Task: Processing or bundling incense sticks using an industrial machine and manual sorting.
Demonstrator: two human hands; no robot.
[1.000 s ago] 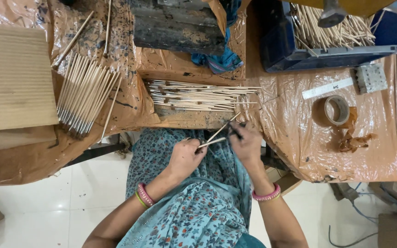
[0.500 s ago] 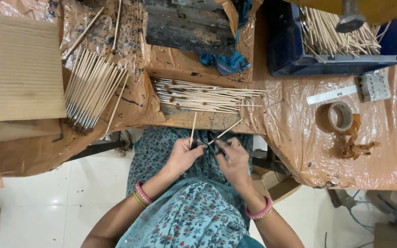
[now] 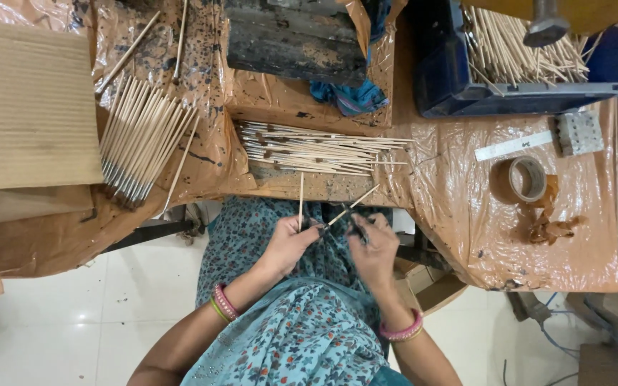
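Far to the left of the hands, a sheet of cardboard (image 3: 33, 107) lay on the desk (image 3: 452, 214), with a bundle of dark-tipped sticks (image 3: 141, 139) beside it. The left hand (image 3: 291, 243) was closed on a thin stick (image 3: 300, 196) that stood upright above the lap. Just beside it, the right hand (image 3: 372, 246) pinched a second, slanted stick (image 3: 352, 206). Just above both hands lay a flat pile of sticks (image 3: 316, 149). Further right sat a roll of tape (image 3: 527, 179).
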